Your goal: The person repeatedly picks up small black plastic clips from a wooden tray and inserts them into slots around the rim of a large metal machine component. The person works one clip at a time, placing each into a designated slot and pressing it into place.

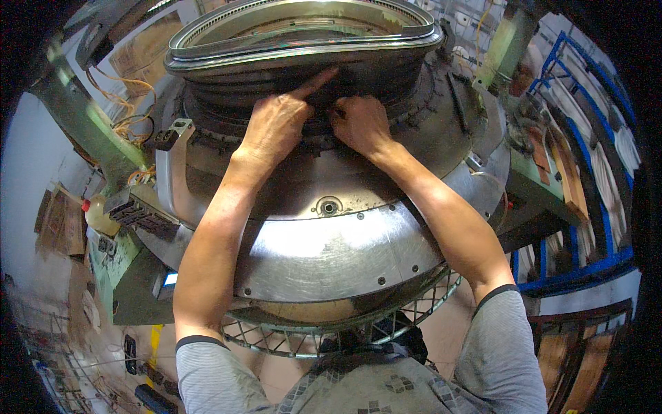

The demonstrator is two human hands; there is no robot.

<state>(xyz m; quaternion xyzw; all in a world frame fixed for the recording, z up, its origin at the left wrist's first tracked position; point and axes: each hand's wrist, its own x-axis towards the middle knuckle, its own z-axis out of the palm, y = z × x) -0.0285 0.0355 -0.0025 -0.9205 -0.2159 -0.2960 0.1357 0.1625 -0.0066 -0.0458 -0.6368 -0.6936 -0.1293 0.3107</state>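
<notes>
Left hand [279, 125] and right hand [361, 123], head view, lie close together but apart at the dark cylinder [383, 77], which rises from a round metal machine [331, 248] beneath a metal ring [422, 32]. Left index finger [318, 82] extends; right fingers [340, 110] curl; whether either grips anything cannot be told.

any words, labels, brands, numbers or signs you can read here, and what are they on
None can be read.
Small bright panel, lower left: too small to tell whether it shows text.
Cardboard at left: too blurred for any print to be read.
Curved steel plate of the round machine, between the forearms: screws and scuffs, no lettering visible.
Grey patterned clothing: blocks of small squares, no legible words.
</notes>
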